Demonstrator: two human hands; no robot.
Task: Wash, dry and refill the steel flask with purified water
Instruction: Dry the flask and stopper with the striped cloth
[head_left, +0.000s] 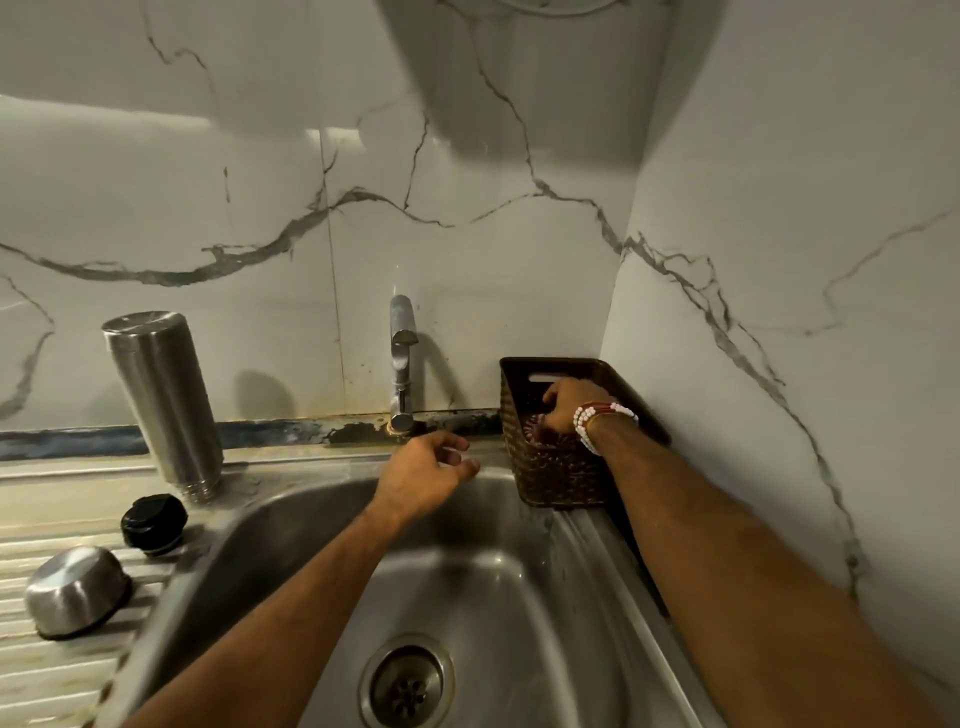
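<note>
In the basket (558, 467), the right hand (569, 402).

I've got one wide-angle head cam, looking fwd and down over the steel sink (332, 509) toward the marble wall (260, 208); close in, both forearms entering from bottom edge.

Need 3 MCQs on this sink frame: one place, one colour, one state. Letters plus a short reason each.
1. Where is the right hand?
A in the basket
B on the tap
C on the drain

2. What colour is the cap?
A white
B black
C red

3. How does the flask stand?
A lying flat
B upright, capped
C upside down, mouth on the drainboard

Answers: 1 A, its fingers reach inside the brown basket. 2 B, the loose cap beside the flask is black. 3 C, the threaded neck is at the bottom.
</note>
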